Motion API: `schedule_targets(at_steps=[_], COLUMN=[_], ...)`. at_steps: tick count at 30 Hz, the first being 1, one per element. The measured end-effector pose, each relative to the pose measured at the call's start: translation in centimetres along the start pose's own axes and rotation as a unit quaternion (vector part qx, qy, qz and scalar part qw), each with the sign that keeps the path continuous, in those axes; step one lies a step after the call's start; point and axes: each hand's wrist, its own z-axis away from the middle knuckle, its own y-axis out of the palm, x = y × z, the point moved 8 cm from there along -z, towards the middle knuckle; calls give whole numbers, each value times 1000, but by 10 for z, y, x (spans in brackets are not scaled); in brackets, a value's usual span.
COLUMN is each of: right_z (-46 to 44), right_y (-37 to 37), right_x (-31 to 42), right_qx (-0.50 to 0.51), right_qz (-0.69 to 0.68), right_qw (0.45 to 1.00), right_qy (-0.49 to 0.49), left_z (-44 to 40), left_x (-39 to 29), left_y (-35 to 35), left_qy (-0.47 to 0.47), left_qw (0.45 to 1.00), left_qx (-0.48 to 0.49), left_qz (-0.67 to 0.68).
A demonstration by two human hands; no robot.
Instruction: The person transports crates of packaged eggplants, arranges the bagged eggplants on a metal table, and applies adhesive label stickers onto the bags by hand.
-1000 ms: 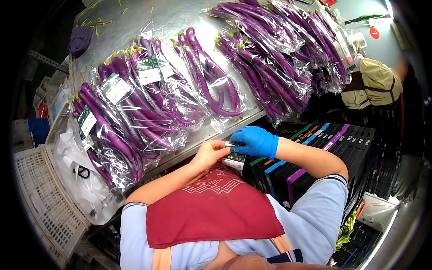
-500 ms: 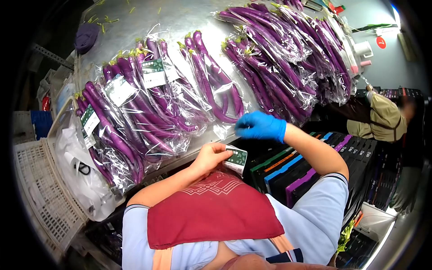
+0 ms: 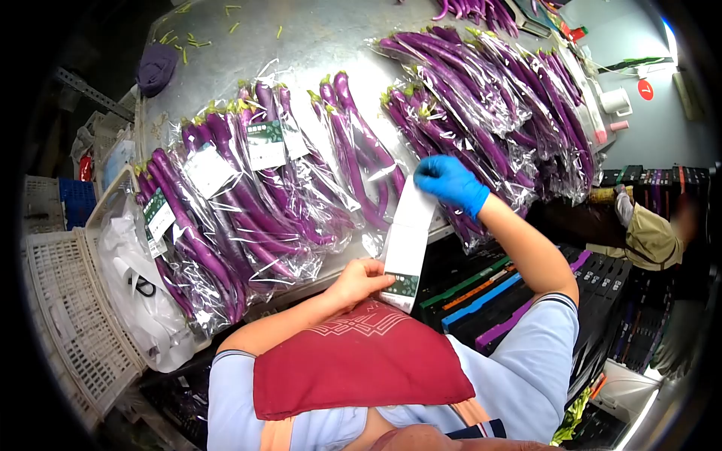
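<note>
A strip of white labels with green printed bands [image 3: 408,237] stretches between my two hands. My left hand [image 3: 359,286], bare, pinches its lower end in front of the red apron [image 3: 361,368]. My right hand [image 3: 453,186], in a blue glove, grips the upper end above the table's front edge. Just beyond the strip lies a clear bag of long purple eggplants [image 3: 365,150] with no label visible on it. To the left, several bagged eggplants [image 3: 226,169] carry white-and-green labels.
Many more bagged eggplants [image 3: 481,105] are piled on the right of the metal table [image 3: 316,45]. Black crates with coloured edges [image 3: 519,301] stand below right. A white basket [image 3: 83,323] and plastic bags [image 3: 143,286] are at left. Another person [image 3: 650,237] is at far right.
My right hand has moved away from my body and now grips the strip's upper end. The label strip, earlier a short piece at my left hand, is drawn out long.
</note>
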Motion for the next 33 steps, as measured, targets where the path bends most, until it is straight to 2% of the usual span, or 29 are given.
schedule_targets(at_steps=[2, 3, 5, 6, 7, 8, 11, 13, 15, 18, 20, 21, 22, 24, 25, 26, 27, 28, 29, 31, 33], right_z=[-29, -40, -58, -54, -44, -34, -42, -48, -35, -22, -35, -43, -58, -78, -79, -73, -78, -67, -62, -43, -24], right_y=[-23, -35, -54, -60, -63, -55, -6, 37, 57, 45, 36, 36, 43, 51, 50, 56, 49, 43, 32, 18, 12], right_x=[18, 44, 75, 103, 129, 149, 120, 71, 47, 31, 4, -14, -38, -73, -57, -55, -73, -62, -49, -17, 20], right_qx=[-49, -77, -181, -263, -339, -375, -319, -229, -179, -175, -173, -168, -146, -142, -133, 0, -49, -34, -59, -59, -62], right_qz=[32, 114, 68, 122, 173, 271, 386, 457, 428, 353, 235, 170, 136, -26, -106, -178, -167, -215, -221, -239, -244], right_qw=[996, 985, 964, 916, 849, 765, 737, 746, 765, 854, 939, 966, 977, 986, 981, 984, 985, 975, 973, 969, 967], right_qy=[-63, -106, -183, -278, -366, -447, -454, -427, -446, -340, -181, -102, -76, -86, -90, 11, 11, 43, -13, 0, -31], left_z=[-4, -8, -10, -14, -16, -17, -13, -15, -16, -16, -18, -20, -22, -19, -13, -10, -3, -4, -7, -3, -3], left_x=[5, 10, 11, 19, 21, 19, 4, 7, 8, 7, 9, 14, 17, 11, 3, 1, -9, -7, 1, 4, 12], left_y=[6, 7, 10, 8, 7, 7, 9, 8, 8, 7, 7, 8, 8, 12, 15, 15, 15, 12, 9, 6, 3], left_qy=[-7, 5, 2, -20, -22, -11, 10, -6, -5, -20, -23, -18, -12, -10, -11, -19, -13, 9, 31, 32, 33], left_qw=[1000, 999, 998, 997, 997, 998, 998, 997, 997, 996, 996, 997, 997, 997, 996, 996, 996, 995, 994, 994, 995], left_qx=[25, 40, 51, 70, 70, 62, 57, 65, 67, 74, 77, 74, 70, 81, 87, 90, 81, 81, 80, 90, 93], left_qz=[15, 11, 46, 32, 24, 31, 39, 33, 33, 51, 47, 34, 20, 5, 4, -15, -36, -55, -74, -53, -32])
